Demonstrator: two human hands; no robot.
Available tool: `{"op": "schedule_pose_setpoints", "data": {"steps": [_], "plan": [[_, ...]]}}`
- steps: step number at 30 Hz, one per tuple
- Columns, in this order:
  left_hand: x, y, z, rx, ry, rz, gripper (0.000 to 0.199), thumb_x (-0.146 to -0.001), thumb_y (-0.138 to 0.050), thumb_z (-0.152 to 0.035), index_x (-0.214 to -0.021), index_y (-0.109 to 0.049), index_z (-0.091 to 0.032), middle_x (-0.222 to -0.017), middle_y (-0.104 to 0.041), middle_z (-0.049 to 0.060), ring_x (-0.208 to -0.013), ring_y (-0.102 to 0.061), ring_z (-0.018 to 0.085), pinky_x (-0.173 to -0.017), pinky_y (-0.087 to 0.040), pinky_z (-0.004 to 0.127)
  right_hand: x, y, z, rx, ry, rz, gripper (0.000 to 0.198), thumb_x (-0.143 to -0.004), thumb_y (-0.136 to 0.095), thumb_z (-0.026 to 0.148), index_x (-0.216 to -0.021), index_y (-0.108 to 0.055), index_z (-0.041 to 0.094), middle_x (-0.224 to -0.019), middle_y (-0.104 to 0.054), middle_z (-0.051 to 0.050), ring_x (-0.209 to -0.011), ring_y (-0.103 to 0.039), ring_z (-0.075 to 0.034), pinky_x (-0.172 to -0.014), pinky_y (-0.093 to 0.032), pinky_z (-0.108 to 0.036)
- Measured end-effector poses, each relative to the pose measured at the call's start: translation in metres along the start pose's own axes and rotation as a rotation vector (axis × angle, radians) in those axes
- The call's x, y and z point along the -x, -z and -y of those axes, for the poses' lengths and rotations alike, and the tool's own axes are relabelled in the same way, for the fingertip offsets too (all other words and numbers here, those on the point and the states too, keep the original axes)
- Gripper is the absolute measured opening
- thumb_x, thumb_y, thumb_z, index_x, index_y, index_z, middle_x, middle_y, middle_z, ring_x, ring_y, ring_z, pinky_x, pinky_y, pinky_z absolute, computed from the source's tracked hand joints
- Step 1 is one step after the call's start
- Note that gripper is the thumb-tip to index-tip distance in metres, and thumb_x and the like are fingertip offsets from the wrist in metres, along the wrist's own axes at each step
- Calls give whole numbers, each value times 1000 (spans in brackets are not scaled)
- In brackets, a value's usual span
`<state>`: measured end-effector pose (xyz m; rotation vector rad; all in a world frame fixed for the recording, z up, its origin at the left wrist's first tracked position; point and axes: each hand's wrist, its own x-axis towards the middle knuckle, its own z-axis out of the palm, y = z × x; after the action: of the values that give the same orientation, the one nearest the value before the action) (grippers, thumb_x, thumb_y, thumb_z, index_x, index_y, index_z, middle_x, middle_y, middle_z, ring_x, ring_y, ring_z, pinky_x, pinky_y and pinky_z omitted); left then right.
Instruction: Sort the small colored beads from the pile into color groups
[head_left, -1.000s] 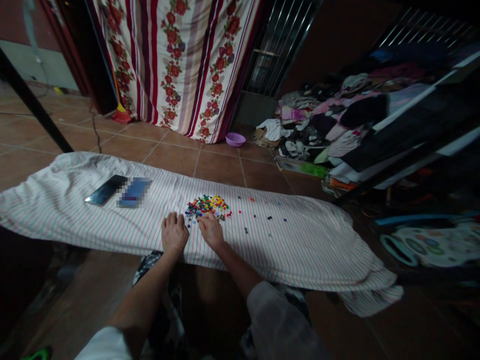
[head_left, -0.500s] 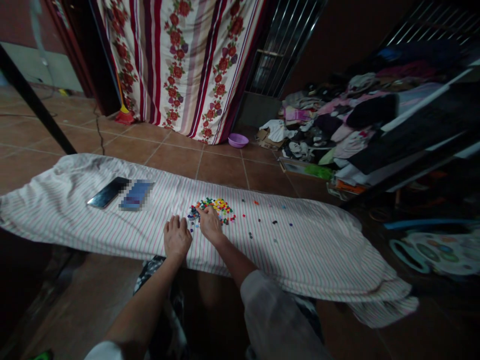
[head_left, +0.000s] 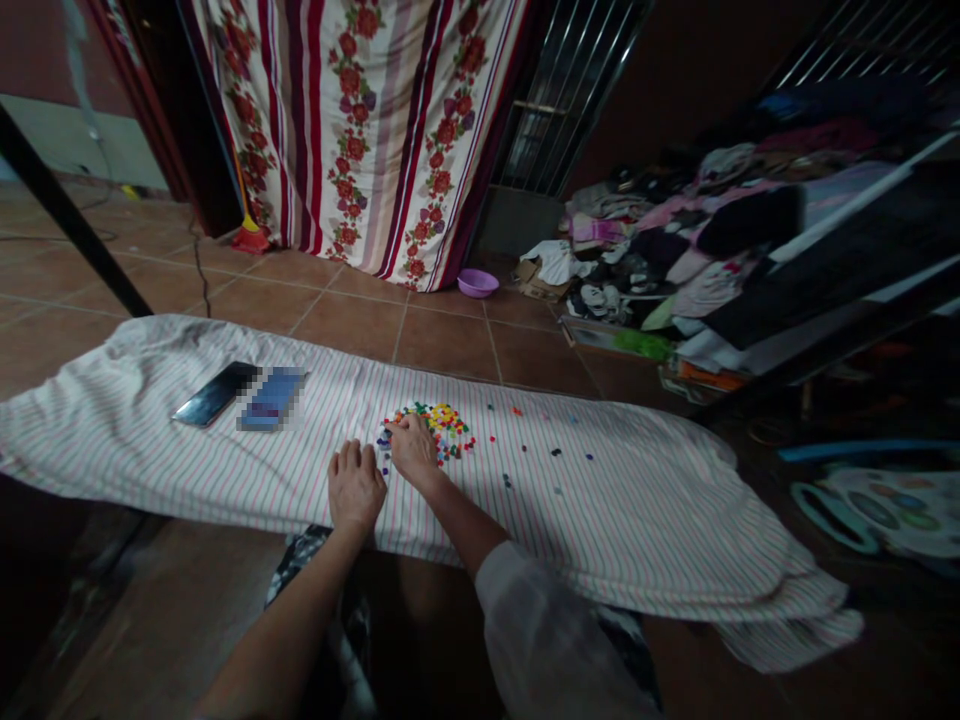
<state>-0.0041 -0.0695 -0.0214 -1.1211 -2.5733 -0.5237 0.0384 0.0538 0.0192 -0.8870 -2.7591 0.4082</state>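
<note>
A heap of small colourful bead-like pieces (head_left: 448, 418) lies on the striped cloth (head_left: 645, 540) in front of me. My right hand (head_left: 412, 450) is over the left side of this heap, index finger reaching left among the dark and blue pieces, the other fingers curled in. Its fingertips look drawn together; anything between them is too small to make out. Flat on the cloth just left of the heap rests my left hand (head_left: 357, 486), fingers stretched forward, holding nothing. Several single pieces, among them a dark pair (head_left: 556, 452), are scattered to the right.
A dark phone or tablet (head_left: 217, 394) and a blurred-out blue screen (head_left: 270, 400) lie on the cloth at left. Beyond stand a purple basin (head_left: 478, 283), a floral curtain (head_left: 397, 140) and a red broom (head_left: 250, 238). Piled clothes (head_left: 675, 240) fill the far right.
My right hand has shifted slightly left and nearer to me at the heap's left side. The left hand stays flat in place. The view has tilted a little.
</note>
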Motion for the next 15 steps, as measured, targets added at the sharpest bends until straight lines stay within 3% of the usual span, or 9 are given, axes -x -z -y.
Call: {"op": "schedule_pose_setpoints", "data": {"steps": [8,15], "plan": [[1,2,-1,-7,-6,-6,34,-87,-46,-17,-117,-63,-13,-128,-60,17,-125,-50,30,-105,-36,45,-19,9,10,124,-2,40,31,-96,-47,28,-103,-75,18,-111,-64,-12,-107,-51,-24,-95,-40,-36],[0,3,-1,-18,-13,-22,32,-88,-46,-17,-114,-64,-16,-125,-62,15,-120,-53,28,-102,-37,44,-40,13,27,235,-22,161,29,-91,-49,15,-106,-73,11,-113,-67,-18,-106,-58,-26,-89,-44,-38]]}}
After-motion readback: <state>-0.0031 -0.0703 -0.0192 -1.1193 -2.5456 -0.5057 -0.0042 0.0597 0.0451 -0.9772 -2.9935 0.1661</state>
